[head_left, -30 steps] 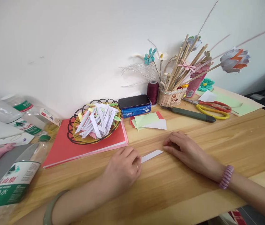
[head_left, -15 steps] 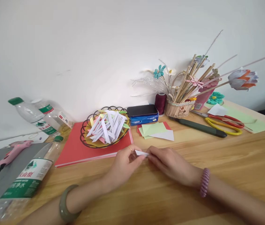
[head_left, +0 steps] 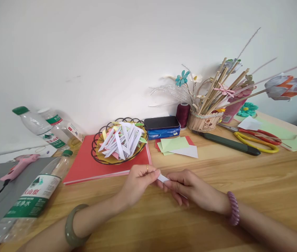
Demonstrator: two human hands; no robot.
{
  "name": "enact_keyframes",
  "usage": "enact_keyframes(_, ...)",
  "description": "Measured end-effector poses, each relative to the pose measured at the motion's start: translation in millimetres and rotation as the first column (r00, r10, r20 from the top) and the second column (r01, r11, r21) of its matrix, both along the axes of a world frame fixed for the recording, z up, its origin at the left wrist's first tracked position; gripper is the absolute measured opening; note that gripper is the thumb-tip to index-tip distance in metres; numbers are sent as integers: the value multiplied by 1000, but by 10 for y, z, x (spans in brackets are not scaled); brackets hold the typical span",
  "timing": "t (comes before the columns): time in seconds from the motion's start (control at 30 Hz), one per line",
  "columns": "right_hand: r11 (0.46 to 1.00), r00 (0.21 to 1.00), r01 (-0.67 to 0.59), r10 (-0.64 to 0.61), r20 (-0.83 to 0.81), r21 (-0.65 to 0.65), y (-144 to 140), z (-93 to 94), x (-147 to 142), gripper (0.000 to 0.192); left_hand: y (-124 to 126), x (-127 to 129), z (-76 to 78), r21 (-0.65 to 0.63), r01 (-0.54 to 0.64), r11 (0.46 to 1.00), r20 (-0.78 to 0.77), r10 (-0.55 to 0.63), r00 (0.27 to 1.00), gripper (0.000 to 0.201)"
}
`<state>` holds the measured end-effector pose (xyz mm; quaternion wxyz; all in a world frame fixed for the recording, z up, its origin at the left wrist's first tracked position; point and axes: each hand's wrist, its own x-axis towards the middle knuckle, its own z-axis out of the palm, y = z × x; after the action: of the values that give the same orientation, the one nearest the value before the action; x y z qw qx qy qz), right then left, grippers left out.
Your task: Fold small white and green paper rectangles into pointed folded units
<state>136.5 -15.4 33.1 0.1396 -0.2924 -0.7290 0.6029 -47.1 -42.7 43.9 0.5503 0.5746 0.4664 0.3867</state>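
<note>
A small folded strip of white paper (head_left: pixel 163 178) is pinched between my two hands above the wooden table (head_left: pixel 143 224). My left hand (head_left: pixel 140 182) grips its left end between thumb and forefinger. On its right end the thumb and fingers of my right hand (head_left: pixel 190 187) are closed, with the lower fingers curled loosely beneath. Just beyond my left hand, a yellow basket (head_left: pixel 102 160) with a dark looped rim holds many folded paper strips (head_left: pixel 123 140), mostly white. It stands on red paper sheets (head_left: pixel 80 168). Cut paper pieces (head_left: pixel 174 144) in green, white and red lie past my right hand.
Plastic bottles (head_left: pixel 36 192) and a pink glue gun (head_left: pixel 19 167) are at the left. Along the wall stand a blue pack (head_left: pixel 161 133), a thread spool (head_left: pixel 183 113) and a flower basket (head_left: pixel 203 120). A dark green cutter-like tool (head_left: pixel 228 143) and scissors (head_left: pixel 258 141) lie right.
The strip has turned to slope down rightward, and more of it shows. My right hand has shifted slightly right and lower, its lower fingers now visible. The camera view has moved a little.
</note>
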Motion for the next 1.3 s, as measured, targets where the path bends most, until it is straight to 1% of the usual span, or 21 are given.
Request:
enact_keyframes(0.07,998,1000,5,-6,-7,-63,6,-4,20,42,13,-16,3,-45,-3,999,19,4,1000,43)
enact_keyframes(0.13,994,1000,21,-22,-7,-111,13,-9,43,43,25,-35,4,-55,-43,998,30,45,999,47)
enact_keyframes(0.2,989,999,34,-35,-3,-144,16,-11,60,42,25,-46,11,5,-70,998,2,70,998,50)
enact_keyframes(0.23,987,999,33,-34,0,-156,15,-11,63,42,19,-45,16,54,-53,997,-45,56,997,48)
enact_keyframes(0.3,985,1000,20,-19,7,-170,4,-8,56,41,-6,-30,29,131,36,991,-190,-11,982,38)
enact_keyframes(0.37,985,1000,-8,12,19,-169,-11,-5,43,41,-32,-8,41,152,168,974,-350,-106,931,28)
enact_keyframes(0.43,987,998,-39,45,37,-153,-15,-5,40,43,-46,6,51,145,266,953,-440,-179,880,28)
enact_keyframes(0.47,989,997,-50,57,47,-138,-7,-4,49,43,-47,7,56,148,284,947,-455,-189,870,30)
enact_keyframes(0.5,991,996,-58,65,56,-119,8,-2,65,44,-45,2,60,160,280,947,-459,-180,870,31)
enact_keyframes(0.63,999,996,-37,39,85,-31,125,42,175,43,-31,-37,79,206,171,964,-449,-62,891,39)
enact_keyframes(0.67,1000,995,-27,28,92,-15,155,61,202,43,-31,-43,82,208,157,965,-449,-48,892,40)
enact_keyframes(0.73,1000,994,-17,15,109,18,202,99,241,44,-35,-43,84,198,150,969,-451,-46,891,39)
enact_keyframes(0.87,992,990,-45,29,140,114,238,168,280,44,-41,-22,87,185,136,973,-476,-32,879,34)
enact_keyframes(1.03,976,993,-60,36,116,208,262,228,354,45,-37,-22,116,181,136,974,-515,-24,857,33)
enact_keyframes(1.1,962,992,-71,39,122,264,261,226,365,44,-42,-19,124,186,175,967,-581,-35,813,31)
enact_keyframes(1.23,925,982,-145,92,163,353,186,169,281,42,-64,15,99,237,309,921,-772,-15,636,12)
enact_keyframes(1.3,893,976,-181,111,189,412,119,128,206,39,-79,31,61,235,392,889,-819,-36,573,11)
